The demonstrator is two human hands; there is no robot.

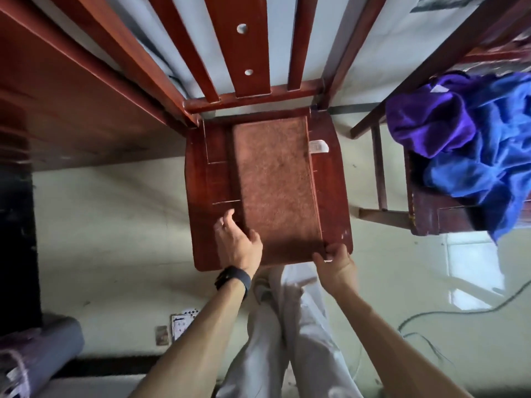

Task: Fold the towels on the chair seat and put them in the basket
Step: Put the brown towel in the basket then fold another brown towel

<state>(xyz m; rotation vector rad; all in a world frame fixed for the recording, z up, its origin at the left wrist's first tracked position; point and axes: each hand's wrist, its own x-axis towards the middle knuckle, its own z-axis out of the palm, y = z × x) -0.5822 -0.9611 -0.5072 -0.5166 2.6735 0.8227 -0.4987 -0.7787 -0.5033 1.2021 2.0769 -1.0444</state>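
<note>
The rust-brown terry towel [275, 179], folded into a long rectangle, lies flat on the red-brown wooden chair seat [333, 191]. It extends away from both grips toward the slatted backrest [247, 47]. A white label [318, 146] shows at its far right edge.

The right grip [334, 258] pinches the towel's near right corner between thumb and fingertips. The left grip [237, 244] is at the near left corner, thumb on the cloth and fingers curled at the edge. Whether it holds the cloth cannot be told. A black wristband [232, 278] sits just behind the left grip.

Well to the right of the right grip, a heap of blue and purple towels [465, 145] rests on a second dark wooden chair [431, 216].
</note>
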